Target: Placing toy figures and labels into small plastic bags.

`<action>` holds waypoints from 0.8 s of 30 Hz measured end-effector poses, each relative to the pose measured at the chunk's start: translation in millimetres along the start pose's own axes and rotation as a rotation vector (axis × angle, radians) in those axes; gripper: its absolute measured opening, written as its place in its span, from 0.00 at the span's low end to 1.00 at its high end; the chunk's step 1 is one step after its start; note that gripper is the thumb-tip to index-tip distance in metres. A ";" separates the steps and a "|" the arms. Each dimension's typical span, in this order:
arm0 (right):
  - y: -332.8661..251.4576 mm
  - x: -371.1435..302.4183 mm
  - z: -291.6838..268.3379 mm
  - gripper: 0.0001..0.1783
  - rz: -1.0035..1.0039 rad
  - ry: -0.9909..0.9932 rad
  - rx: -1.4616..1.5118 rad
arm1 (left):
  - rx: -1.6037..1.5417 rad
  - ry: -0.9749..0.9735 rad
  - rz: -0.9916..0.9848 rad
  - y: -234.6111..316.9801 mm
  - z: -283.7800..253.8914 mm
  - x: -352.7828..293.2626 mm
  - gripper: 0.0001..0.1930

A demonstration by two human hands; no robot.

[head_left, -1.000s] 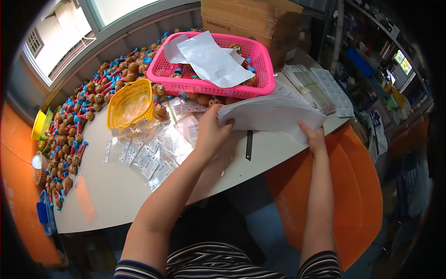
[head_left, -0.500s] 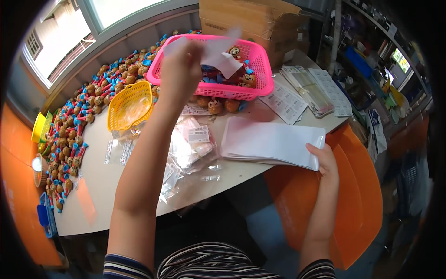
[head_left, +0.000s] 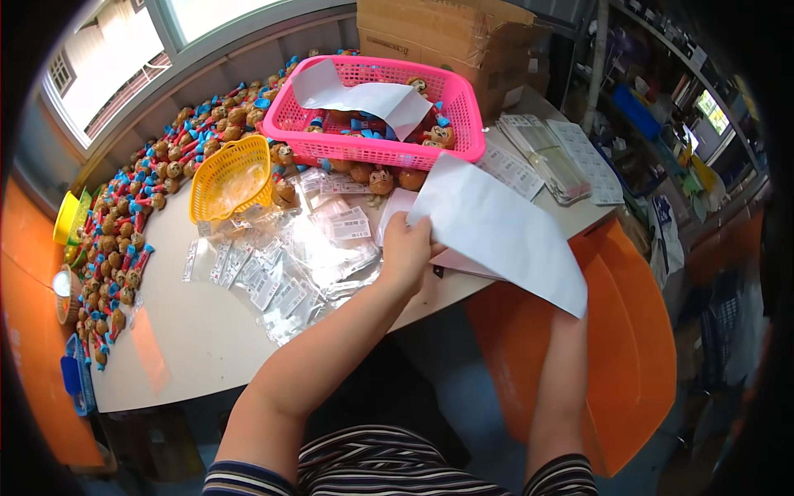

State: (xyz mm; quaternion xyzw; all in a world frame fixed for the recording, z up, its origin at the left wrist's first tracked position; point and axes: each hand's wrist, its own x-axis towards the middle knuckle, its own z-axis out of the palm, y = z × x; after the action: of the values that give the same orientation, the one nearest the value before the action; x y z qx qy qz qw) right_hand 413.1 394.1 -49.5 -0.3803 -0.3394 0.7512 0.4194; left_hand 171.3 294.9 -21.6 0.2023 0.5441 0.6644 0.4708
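My left hand [head_left: 407, 252] is closed on the near left edge of a white sheet of paper [head_left: 500, 223], thumb on top. The sheet is lifted and bent above a stack of paper [head_left: 470, 263], whose edges show beneath it at the table's front edge. My right forearm [head_left: 561, 388] reaches under the sheet's right end, which hides that hand and its fingers. Beyond my hands, another white sheet [head_left: 364, 97] lies curled across a pink basket [head_left: 389, 150]. Inside the basket are toys with round brown heads [head_left: 441, 134] and blue and red parts.
Clear plastic packets with labels [head_left: 289, 277] spread left of my left hand, near a yellow basket [head_left: 198, 198]. Many similar toys [head_left: 124, 240] are heaped along the window side. Printed sheets [head_left: 513, 169], a cardboard box [head_left: 447, 41] and an orange chair [head_left: 616, 331] are at the right.
My left hand has let go of a sheet over the pink basket and come down toward me to grip another. That sheet now covers my right hand, which was holding the stack's right end.
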 end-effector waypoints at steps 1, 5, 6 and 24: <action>-4.0 -12.1 12.8 0.20 -0.035 -0.033 0.269 | 0.118 0.054 0.028 -5.1 -4.5 -0.2 0.13; 11.4 25.8 -59.0 0.22 -0.007 -0.005 -0.315 | 0.660 0.161 0.457 -19.9 -31.7 33.9 0.11; 10.8 24.8 -53.7 0.22 -0.006 -0.011 -0.313 | 0.620 0.187 0.466 -18.1 -34.1 35.6 0.11; 0.8 8.7 -28.4 0.23 -0.023 0.077 -0.417 | 1.366 0.227 1.245 116.3 13.2 33.9 0.25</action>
State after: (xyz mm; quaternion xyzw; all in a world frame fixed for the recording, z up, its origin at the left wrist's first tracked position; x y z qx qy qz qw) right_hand 434.0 407.0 -66.4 -0.4834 -0.4755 0.6449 0.3526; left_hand 118.3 334.7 80.7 0.6247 0.6534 0.3485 -0.2476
